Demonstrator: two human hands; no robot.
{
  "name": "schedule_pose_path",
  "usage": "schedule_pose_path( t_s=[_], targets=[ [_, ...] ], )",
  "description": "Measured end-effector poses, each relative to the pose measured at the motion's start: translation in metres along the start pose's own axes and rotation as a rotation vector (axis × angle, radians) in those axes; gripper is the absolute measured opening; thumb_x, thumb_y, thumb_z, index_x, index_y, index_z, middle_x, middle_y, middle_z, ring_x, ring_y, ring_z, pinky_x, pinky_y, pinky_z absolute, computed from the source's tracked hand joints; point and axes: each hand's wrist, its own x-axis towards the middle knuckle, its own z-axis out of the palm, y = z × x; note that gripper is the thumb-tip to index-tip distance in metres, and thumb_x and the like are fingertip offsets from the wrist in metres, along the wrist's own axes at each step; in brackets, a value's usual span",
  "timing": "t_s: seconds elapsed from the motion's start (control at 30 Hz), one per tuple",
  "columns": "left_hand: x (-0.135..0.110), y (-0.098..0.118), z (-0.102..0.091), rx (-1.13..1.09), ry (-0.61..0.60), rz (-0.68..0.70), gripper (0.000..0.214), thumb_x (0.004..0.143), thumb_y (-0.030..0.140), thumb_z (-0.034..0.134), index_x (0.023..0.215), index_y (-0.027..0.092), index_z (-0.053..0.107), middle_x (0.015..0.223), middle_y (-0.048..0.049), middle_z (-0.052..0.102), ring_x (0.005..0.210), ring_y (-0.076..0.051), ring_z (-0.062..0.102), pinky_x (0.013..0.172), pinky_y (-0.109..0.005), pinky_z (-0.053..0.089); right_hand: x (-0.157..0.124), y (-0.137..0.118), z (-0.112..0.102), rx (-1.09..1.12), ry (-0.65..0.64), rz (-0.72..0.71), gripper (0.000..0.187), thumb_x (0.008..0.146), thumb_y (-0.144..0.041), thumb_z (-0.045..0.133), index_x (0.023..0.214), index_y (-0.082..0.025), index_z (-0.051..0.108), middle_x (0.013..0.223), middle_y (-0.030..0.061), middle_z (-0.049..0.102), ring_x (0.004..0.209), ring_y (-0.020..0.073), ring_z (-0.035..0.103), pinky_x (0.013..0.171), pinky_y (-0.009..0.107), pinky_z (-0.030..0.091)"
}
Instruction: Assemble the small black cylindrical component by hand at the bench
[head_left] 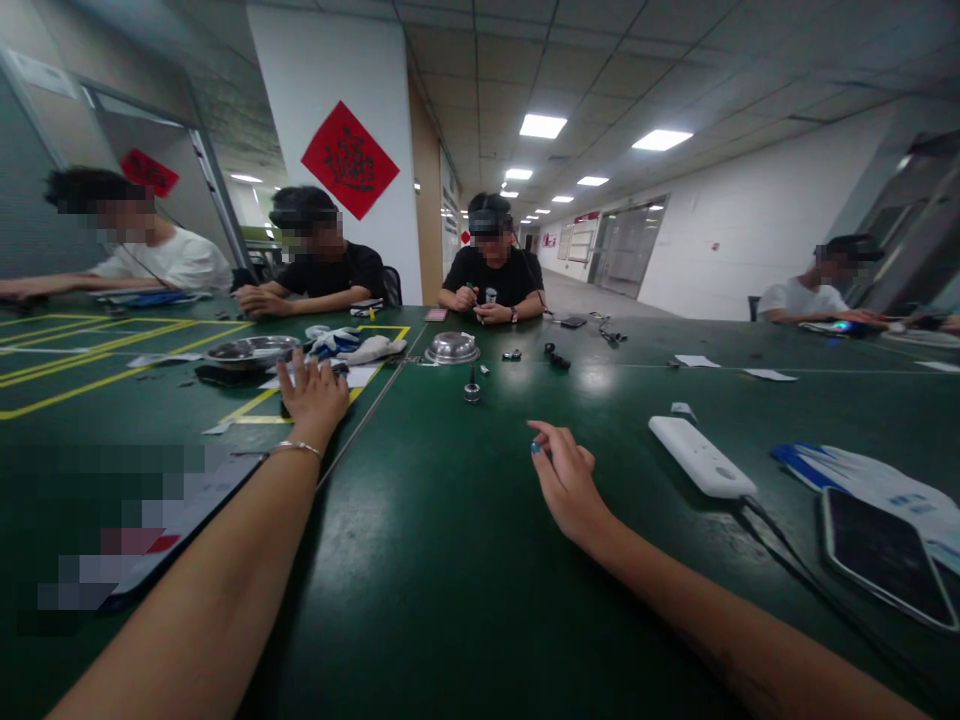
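Note:
My left hand (313, 392) reaches forward over the green table with its fingers spread. Dark material shows beside and under it, but its kind is hidden. Just beyond that hand are a shallow metal bowl (255, 347) and a heap of white and blue gloves (360, 345). My right hand (564, 472) is near the middle of the table, its fingers loosely bent and apart, with nothing visible in them. Between and beyond the hands stands a small metal cylinder with a dark pointed top (472, 390). A tiny part (485, 371) lies beside it.
An upturned metal bowl (451, 348) and small black parts (556, 356) lie farther out. On the right are a white cabled device (701, 457), a phone (889, 555) and a blue-and-white packet (874, 485). A flat, partly blurred device (217, 500) lies left. Several people sit around the table.

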Motion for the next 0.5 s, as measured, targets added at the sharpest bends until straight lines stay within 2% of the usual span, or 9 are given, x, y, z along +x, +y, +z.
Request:
schedule_pose_path(
  t_s=[0.1, 0.27, 0.43, 0.5],
  targets=[
    [0.001, -0.001, -0.003, 0.086, -0.055, 0.060, 0.044, 0.083, 0.028, 0.033, 0.106, 0.001, 0.059, 0.118, -0.0267, 0.055, 0.136, -0.034, 0.015, 0.108, -0.057, 0.003, 0.000, -0.001, -0.001, 0.000, -0.001, 0.013, 0.033, 0.089, -0.028, 0.034, 0.118, -0.023, 0.047, 0.101, 0.0060, 0.055, 0.099, 0.0214, 0.052, 0.091, 0.043, 0.030],
    [0.003, 0.002, -0.008, 0.118, -0.099, 0.181, 0.035, 0.084, 0.023, 0.035, 0.104, 0.008, 0.059, 0.110, -0.0205, 0.061, 0.131, -0.032, 0.029, 0.108, -0.055, 0.006, 0.001, -0.002, -0.002, 0.010, -0.013, 0.007, 0.032, 0.089, -0.028, 0.035, 0.118, -0.024, 0.049, 0.103, 0.0062, 0.055, 0.100, 0.0212, 0.053, 0.090, 0.041, 0.032],
    [0.009, 0.005, -0.006, 0.075, -0.282, 0.260, 0.034, 0.085, 0.015, 0.031, 0.105, 0.005, 0.056, 0.113, -0.0223, 0.059, 0.117, -0.031, 0.047, 0.100, -0.045, 0.030, 0.000, -0.004, -0.002, 0.016, -0.027, -0.018, 0.030, 0.089, -0.027, 0.036, 0.115, -0.024, 0.051, 0.105, 0.0063, 0.055, 0.101, 0.0206, 0.053, 0.091, 0.041, 0.033],
    [0.011, 0.005, -0.004, 0.055, -0.335, 0.253, 0.035, 0.086, 0.014, 0.028, 0.105, 0.004, 0.056, 0.111, -0.0232, 0.059, 0.111, -0.032, 0.051, 0.095, -0.043, 0.035, 0.000, -0.005, -0.002, 0.021, -0.033, -0.029, 0.030, 0.089, -0.026, 0.036, 0.114, -0.025, 0.053, 0.105, 0.0062, 0.055, 0.099, 0.0203, 0.054, 0.090, 0.041, 0.034]
  ],
)
